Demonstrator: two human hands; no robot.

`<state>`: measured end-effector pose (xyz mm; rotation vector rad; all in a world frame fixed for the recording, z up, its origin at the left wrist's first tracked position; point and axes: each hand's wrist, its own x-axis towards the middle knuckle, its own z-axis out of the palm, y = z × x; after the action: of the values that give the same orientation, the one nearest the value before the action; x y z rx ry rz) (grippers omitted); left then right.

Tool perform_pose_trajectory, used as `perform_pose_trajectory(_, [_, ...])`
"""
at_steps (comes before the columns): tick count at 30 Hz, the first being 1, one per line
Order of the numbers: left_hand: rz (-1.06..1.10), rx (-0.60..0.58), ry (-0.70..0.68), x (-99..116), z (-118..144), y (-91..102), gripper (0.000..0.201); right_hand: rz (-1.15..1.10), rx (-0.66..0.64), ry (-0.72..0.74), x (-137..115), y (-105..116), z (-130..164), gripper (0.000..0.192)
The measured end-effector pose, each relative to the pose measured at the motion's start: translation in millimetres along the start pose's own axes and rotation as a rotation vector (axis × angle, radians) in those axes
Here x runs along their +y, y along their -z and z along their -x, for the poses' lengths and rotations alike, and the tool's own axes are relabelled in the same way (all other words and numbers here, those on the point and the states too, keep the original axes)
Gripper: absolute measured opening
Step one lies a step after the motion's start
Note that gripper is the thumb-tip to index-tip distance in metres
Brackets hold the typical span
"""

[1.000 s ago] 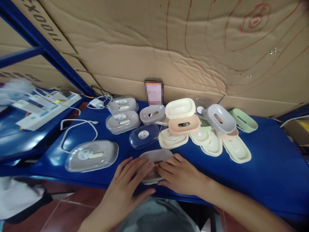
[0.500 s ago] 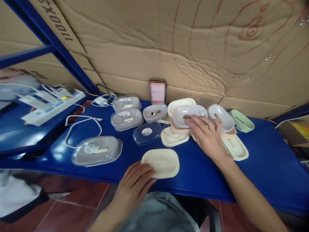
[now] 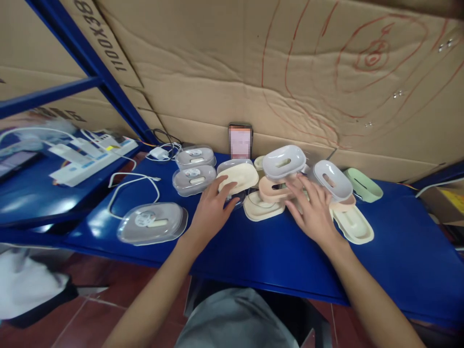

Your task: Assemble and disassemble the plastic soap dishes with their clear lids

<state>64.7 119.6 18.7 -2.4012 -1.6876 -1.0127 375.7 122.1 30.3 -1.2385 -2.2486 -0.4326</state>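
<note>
My left hand (image 3: pixel 213 205) grips a cream oval tray (image 3: pixel 241 178), lifted over the middle of the table, fingers on its near-left edge. It hides most of a grey oval shell and a clear cover behind it. Fingers apart, my right hand (image 3: pixel 311 205) is at the front of a peach oval shell (image 3: pixel 268 189) with a slot; whether it touches the shell I cannot tell. On that shell rests a tilted pale grey oval shell (image 3: pixel 279 169), its hollow side showing. Below lies another cream tray (image 3: pixel 263 211).
Several grey oval cases (image 3: pixel 154 231) with clear covers stand left. At right are another grey shell (image 3: pixel 335 186), a green shell (image 3: pixel 366 186) and a cream tray (image 3: pixel 357 227). A phone (image 3: pixel 240 141) leans on the cardboard wall (image 3: pixel 203 72). A white cable (image 3: pixel 116 193) lies left.
My left hand has lifted the cream tray from the table's front and carried it away from me. The grey shell has turned hollow side into view; my right fingers have moved lower, off it.
</note>
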Motion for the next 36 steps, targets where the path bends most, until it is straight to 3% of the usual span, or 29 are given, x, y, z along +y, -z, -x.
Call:
perform_pose_trajectory(3, [-0.119, 0.053, 0.003, 1, 22, 25.1, 0.04, -0.01, -0.005, 0.054, -7, 0, 1, 0.048])
perform_pose_trajectory(6, [-0.267, 0.072, 0.115, -19, 59, 59.0, 0.049, -0.043, -0.014, 0.107, -16, 1, 2, 0.05])
perform_pose_trajectory(8, [-0.381, -0.024, 0.206, -43, 86, 79.7, 0.062, -0.073, -0.032, 0.144, -22, 1, 4, 0.051])
perform_pose_trajectory(11, [-0.398, -0.174, 0.164, -76, 117, 105.1, 0.067, -0.101, -0.054, 0.192, -33, -1, 6, 0.048])
perform_pose_trajectory(13, [-0.39, -0.234, 0.119, -83, 126, 116.6, 0.061, -0.102, -0.073, 0.217, -37, -3, 7, 0.045])
perform_pose_trajectory(15, [-0.355, -0.258, 0.053, -73, 126, 120.9, 0.058, -0.097, -0.083, 0.228, -38, -6, 6, 0.041])
perform_pose_trajectory(18, [-0.223, -0.297, -0.054, -39, 120, 107.8, 0.053, -0.105, -0.058, 0.199, -34, -8, 2, 0.041])
perform_pose_trajectory(21, [-0.06, -0.291, -0.12, 1, 114, 74.4, 0.059, -0.172, -0.019, 0.219, -36, -4, 4, 0.042])
perform_pose_trajectory(26, [0.166, -0.221, 0.004, 46, 105, 20.3, 0.058, -0.299, 0.06, 0.607, -65, 7, 28, 0.046])
perform_pose_trajectory(28, [0.222, -0.188, 0.087, 53, 102, 10.5, 0.057, -0.338, 0.096, 0.688, -75, 6, 39, 0.045])
perform_pose_trajectory(31, [0.246, -0.141, 0.181, 56, 103, 8.0, 0.057, -0.412, 0.074, 0.694, -82, -1, 47, 0.053])
perform_pose_trajectory(34, [0.216, -0.032, 0.131, 52, 98, 15.6, 0.059, -0.462, -0.041, 0.663, -83, -6, 46, 0.071])
perform_pose_trajectory(36, [0.166, 0.08, 0.058, 44, 82, 23.3, 0.063, -0.433, -0.142, 0.649, -83, -5, 43, 0.068])
